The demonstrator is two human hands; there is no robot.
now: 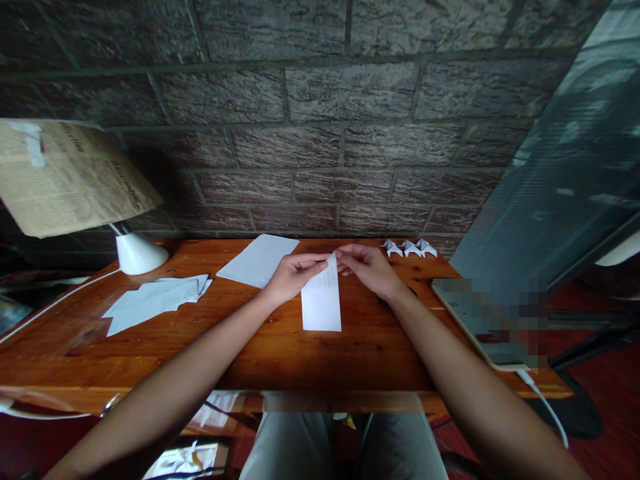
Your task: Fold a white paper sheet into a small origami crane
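Both hands meet at the far end of a long white paper strip. The left hand pinches the top of the strip from the left side, with its fingers closed on the paper. There is a ring on one of its fingers. The right hand pinches the same top end from the right side, and its fingertips almost touch those of the left hand. The top corner of the strip is lifted and bent a little between the fingers. The rest of the strip lies flat on the wooden bench, pointing back toward the person.

Just to the left of the left hand lies a flat white sheet. Farther left is a folded white paper with pointed ends. Behind that stands a white lamp base, and its lamp shade is covered in old newspaper. A white cord runs from the lamp across the left end of the bench.

Behind the right hand, near the wall, sit three small folded paper shapes in a row. On the right side of the bench lies a flat tablet, partly blurred, with a white cable hanging from its near corner.

A dark brick wall stands behind the bench.
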